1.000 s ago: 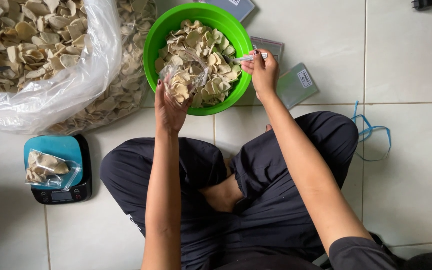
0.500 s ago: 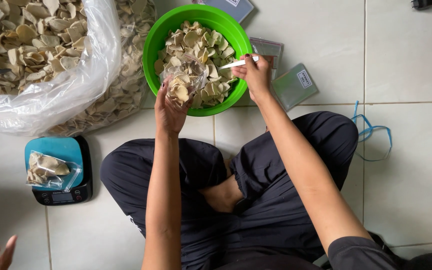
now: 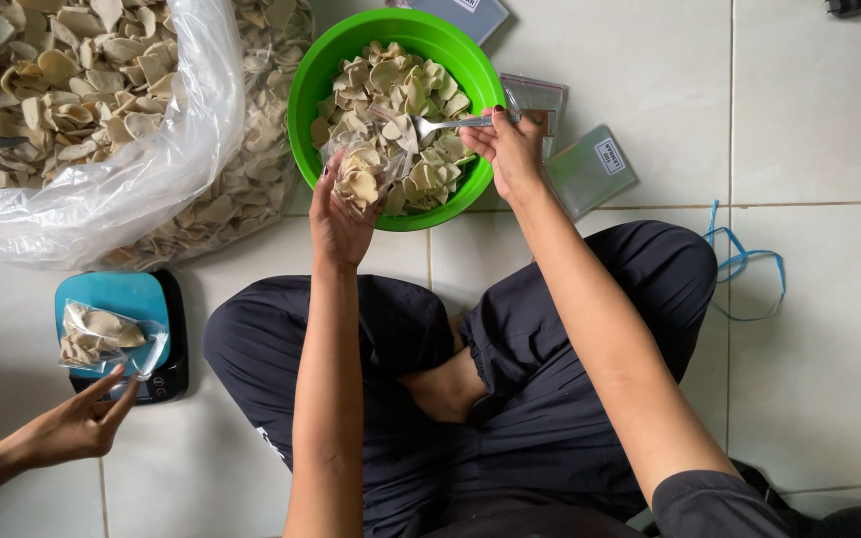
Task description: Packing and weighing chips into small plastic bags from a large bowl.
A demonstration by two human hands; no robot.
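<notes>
A green bowl (image 3: 323,70) full of pale beige crackers stands on the tiled floor in front of my crossed legs. My left hand (image 3: 339,221) holds a small clear plastic bag (image 3: 363,175) partly filled with crackers at the bowl's near rim. My right hand (image 3: 503,151) grips a metal spoon (image 3: 442,125) whose bowl rests over the crackers, pointing toward the bag's mouth.
A large clear plastic sack (image 3: 102,199) of crackers lies at the upper left. A teal kitchen scale (image 3: 127,299) carries a small filled bag (image 3: 97,334); another person's hand (image 3: 77,426) reaches it from the lower left. Flat packets (image 3: 590,169) and a blue string (image 3: 744,264) lie at right.
Another person's hand has come in from the lower left and reached the bag on the scale. My hands stay at the bowl with the spoon shifted slightly toward the bag.
</notes>
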